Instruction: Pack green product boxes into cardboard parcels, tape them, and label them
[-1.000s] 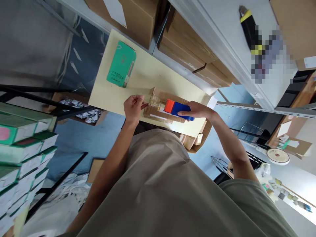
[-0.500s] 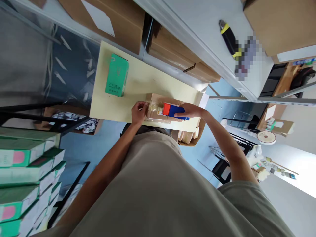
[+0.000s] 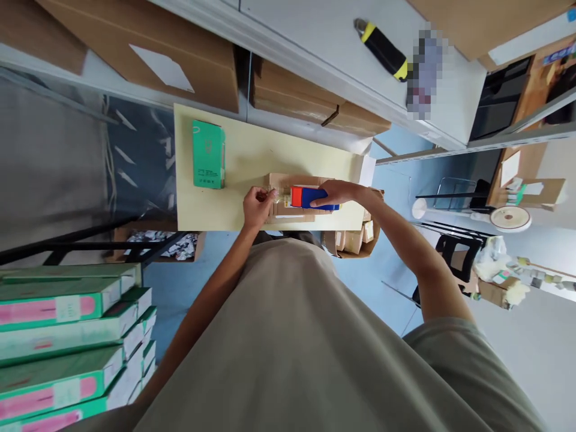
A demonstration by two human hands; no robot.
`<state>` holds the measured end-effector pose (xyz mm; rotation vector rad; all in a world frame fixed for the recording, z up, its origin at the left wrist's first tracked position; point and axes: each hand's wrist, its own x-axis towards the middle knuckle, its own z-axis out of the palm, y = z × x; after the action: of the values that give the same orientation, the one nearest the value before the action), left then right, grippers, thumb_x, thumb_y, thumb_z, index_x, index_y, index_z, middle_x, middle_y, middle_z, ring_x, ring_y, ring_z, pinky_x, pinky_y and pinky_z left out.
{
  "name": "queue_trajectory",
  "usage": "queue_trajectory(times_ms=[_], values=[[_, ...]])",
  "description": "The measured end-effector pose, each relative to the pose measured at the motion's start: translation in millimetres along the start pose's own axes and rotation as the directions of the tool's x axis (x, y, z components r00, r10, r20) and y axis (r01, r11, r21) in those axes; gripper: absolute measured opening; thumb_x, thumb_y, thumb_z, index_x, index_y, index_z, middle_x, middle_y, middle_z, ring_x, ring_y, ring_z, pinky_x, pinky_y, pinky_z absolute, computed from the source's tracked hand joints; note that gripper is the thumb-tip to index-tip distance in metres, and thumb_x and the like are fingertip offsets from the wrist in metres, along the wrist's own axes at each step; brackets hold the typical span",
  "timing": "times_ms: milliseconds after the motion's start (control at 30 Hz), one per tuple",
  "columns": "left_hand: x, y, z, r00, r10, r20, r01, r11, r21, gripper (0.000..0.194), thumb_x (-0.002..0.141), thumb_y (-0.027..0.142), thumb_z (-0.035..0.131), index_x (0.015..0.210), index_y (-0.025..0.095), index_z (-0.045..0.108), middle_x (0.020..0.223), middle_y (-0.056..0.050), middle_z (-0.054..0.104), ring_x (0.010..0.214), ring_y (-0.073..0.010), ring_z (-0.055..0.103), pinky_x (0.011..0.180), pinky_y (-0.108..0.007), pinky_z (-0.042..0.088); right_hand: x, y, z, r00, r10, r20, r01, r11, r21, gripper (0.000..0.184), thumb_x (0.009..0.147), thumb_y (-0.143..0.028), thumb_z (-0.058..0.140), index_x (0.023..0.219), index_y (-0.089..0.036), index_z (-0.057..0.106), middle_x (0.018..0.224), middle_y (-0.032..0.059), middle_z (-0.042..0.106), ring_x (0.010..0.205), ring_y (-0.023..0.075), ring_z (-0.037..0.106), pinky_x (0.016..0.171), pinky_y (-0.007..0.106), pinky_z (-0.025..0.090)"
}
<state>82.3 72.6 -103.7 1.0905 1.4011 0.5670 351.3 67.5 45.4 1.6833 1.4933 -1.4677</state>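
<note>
A small cardboard box (image 3: 284,210) lies on a pale yellow table (image 3: 252,159) in front of me. My right hand (image 3: 336,192) grips a red and blue tape dispenser (image 3: 308,197) that rests on top of the box. My left hand (image 3: 257,205) is at the box's left end, its fingers pinched on the end of clear tape (image 3: 275,192) coming from the dispenser. A green box (image 3: 209,154) lies apart at the table's left side.
Grey shelves behind the table hold large cardboard boxes (image 3: 148,51). A yellow and black utility knife (image 3: 382,49) lies on the shelf above. Stacked green and pink boxes (image 3: 67,336) stand at lower left. An open carton (image 3: 353,240) sits on the blue floor.
The view has swung so the table sits squarer and further off. Both hands stay on the box, the left still pinching the tape end, the dispenser slightly closer to it.
</note>
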Motion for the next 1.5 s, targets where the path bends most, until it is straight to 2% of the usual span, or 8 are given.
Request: queue_trajectory(times_ms=[267,567,667,800,1033,1167,1333,1500], values=[[3.9,-0.5,0.4,0.99,0.002,-0.142,0.027,0.98,0.199,0.029,0.084,0.041,0.087,0.079,0.022,0.065,0.078,-0.001,0.069,0.078,-0.0189,0.065,0.08,-0.032,0.051,-5.5,10.7,-5.5,0.99,-0.143,0.006,0.142,0.988,0.067,0.053,0.096,-0.072,0.083,0.095,-0.02,0.08,0.075,0.0053,0.074,0.077,0.0228,0.069,0.074,0.034,0.049],[0.9,4.5,14.2,0.943,0.046,-0.329,0.06,0.95,0.305,0.027,0.082,0.037,0.087,0.079,0.023,0.063,0.081,-0.001,0.069,0.083,-0.0225,0.069,0.088,-0.037,0.058,-108.3,155.6,-33.4,0.976,-0.106,0.192,0.066,0.976,0.207,0.077,0.084,-0.095,0.076,0.082,-0.019,0.082,0.069,0.0084,0.077,0.062,0.02,0.066,0.062,0.034,0.046],[1.3,5.2,20.5,0.931,0.057,-0.36,0.074,0.938,0.338,0.027,0.081,0.037,0.087,0.079,0.024,0.064,0.081,-0.001,0.069,0.084,-0.0236,0.07,0.091,-0.04,0.059,-108.3,188.4,-29.2,0.978,-0.109,0.177,0.065,0.97,0.235,0.075,0.084,-0.094,0.077,0.082,-0.019,0.082,0.07,0.0093,0.078,0.062,0.0205,0.066,0.062,0.035,0.046],[1.5,8.4,24.2,0.907,0.068,-0.416,0.098,0.926,0.364,0.031,0.081,0.037,0.091,0.075,0.024,0.063,0.071,0.004,0.063,0.077,-0.0199,0.065,0.087,-0.039,0.058,-69.3,197.8,-15.5,0.987,-0.072,0.142,0.053,0.99,0.133,0.07,0.089,-0.088,0.078,0.077,-0.018,0.08,0.069,0.0097,0.078,0.066,0.0224,0.07,0.069,0.036,0.05],[-0.8,3.8,27.5,0.892,0.148,-0.428,0.019,0.932,0.361,0.042,0.083,0.05,0.095,0.077,0.021,0.067,0.064,0.008,0.058,0.076,-0.0146,0.056,0.079,-0.032,0.048,-10.7,167.2,17.1,1.0,0.011,0.003,-0.011,1.0,0.012,0.051,0.103,-0.066,0.076,0.096,-0.016,0.083,0.073,0.0094,0.079,0.084,0.0279,0.079,0.084,0.039,0.057],[-5.5,6.2,35.5,0.885,0.122,-0.449,0.052,0.933,0.356,0.032,0.091,0.038,0.091,0.08,0.019,0.068,0.069,0.009,0.06,0.077,-0.0126,0.057,0.08,-0.031,0.048,8.5,157.0,47.0,0.979,0.049,-0.196,-0.053,0.998,-0.019,0.044,0.103,-0.055,0.078,0.118,-0.013,0.082,0.099,0.0188,0.084,0.109,0.0387,0.079,0.09,0.044,0.058],[-12.4,16.3,33.4,0.85,0.076,-0.522,0.161,0.904,0.395,0.01,0.092,0.024,0.085,0.094,0.016,0.079,0.087,0.004,0.073,0.083,-0.0146,0.063,0.086,-0.031,0.053,32.3,155.3,112.7,0.89,0.18,-0.42,-0.157,0.983,0.091,0.041,0.111,-0.042,0.067,0.133,-0.007,0.073,0.118,0.0284,0.082,0.118,0.0427,0.076,0.092,0.046,0.057],[-5.5,22.0,1.1,0.857,0.106,-0.504,0.217,0.813,0.541,0.03,0.098,0.025,0.077,0.12,0.006,0.083,0.114,-0.007,0.083,0.098,-0.0177,0.07,0.1,-0.032,0.057,56.3,162.5,182.0,0.755,0.309,-0.579,-0.216,0.95,0.225,0.048,0.12,-0.043,0.052,0.139,-0.001,0.063,0.118,0.0285,0.079,0.112,0.0367,0.074,0.108,0.049,0.052]])
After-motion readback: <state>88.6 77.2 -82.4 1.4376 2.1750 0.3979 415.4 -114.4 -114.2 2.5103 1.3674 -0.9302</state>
